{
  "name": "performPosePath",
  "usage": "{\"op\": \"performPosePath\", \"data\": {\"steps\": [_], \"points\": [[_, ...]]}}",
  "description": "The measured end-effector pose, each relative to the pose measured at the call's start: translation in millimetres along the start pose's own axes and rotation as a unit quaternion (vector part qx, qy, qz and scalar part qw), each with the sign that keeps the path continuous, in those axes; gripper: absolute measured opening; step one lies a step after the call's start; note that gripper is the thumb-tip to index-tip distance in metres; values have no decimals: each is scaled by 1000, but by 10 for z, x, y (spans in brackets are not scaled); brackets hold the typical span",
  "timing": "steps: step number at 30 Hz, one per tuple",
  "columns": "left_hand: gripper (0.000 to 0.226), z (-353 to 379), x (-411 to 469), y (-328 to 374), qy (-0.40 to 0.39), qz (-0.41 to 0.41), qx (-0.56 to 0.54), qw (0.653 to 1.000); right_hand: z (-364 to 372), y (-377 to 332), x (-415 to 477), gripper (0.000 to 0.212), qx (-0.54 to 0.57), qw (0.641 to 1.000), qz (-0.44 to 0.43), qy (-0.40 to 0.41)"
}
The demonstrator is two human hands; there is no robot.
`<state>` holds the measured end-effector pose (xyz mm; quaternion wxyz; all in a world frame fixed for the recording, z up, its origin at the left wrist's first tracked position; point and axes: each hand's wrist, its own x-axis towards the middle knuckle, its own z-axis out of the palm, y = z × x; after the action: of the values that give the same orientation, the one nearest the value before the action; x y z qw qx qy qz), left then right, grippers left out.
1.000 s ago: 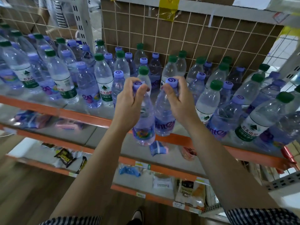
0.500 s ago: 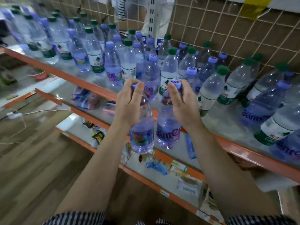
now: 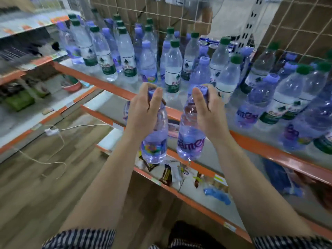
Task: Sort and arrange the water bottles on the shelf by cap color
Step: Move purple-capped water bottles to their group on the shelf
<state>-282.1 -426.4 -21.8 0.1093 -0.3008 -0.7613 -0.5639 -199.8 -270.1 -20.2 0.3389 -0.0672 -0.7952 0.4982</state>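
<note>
Mixed caps (image 3: 236, 59) are crowding the shelf (image 3: 111, 85). My left hand (image 3: 143, 108) is gripping one purple bottle (image 3: 154, 146), my right hand (image 3: 208, 112) the other bottle (image 3: 190, 142) (both in the air); next they're needing a purple spot.

The left purple-capped bottle (image 3: 154, 146) and right purple-capped bottle (image 3: 191, 141) are violet-tinted (labels multicoloured and purple-lettered respectively). Green-capped bottles (image 3: 172, 69) carry white-and-green labels. Shelf edge (image 3: 100, 82): orange. Sleeves (image 3: 80, 238): dark-and-white striped. Back panel (image 3: 296, 24): brown, pale grid lines.
</note>
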Motion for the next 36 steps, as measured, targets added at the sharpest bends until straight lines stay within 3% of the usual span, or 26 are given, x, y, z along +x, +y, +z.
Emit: {"op": "performPosePath", "data": {"steps": [4,7,16,21,26,30,32,36], "points": [[30,-299,377,-347,20,-5,24,999,470,10,306,22,-19,1000,-21,7],[24,-450,701,-621,31,8,54,998,807,50,588,14,-9,999,-34,10],[23,-730,1748,-1258,17,32,41,999,1553,291,1526,16,-21,998,-46,33],[33,-721,2207,-1499,-11,28,-23,999,1759,385,1808,15,-38,996,-50,70],[17,-689,2517,-1704,-37,47,-58,997,1909,496,1918,14,-89,991,-51,85],[19,-692,2703,-1843,-61,80,-74,992,2031,556,1961,14,-125,984,-33,122],[19,-691,2774,-1909,-83,98,-77,989,2107,600,1961,18,-151,979,-24,138],[22,-666,2855,-2043,-109,149,-101,978,2197,632,1926,46,-184,964,-3,190]]}}
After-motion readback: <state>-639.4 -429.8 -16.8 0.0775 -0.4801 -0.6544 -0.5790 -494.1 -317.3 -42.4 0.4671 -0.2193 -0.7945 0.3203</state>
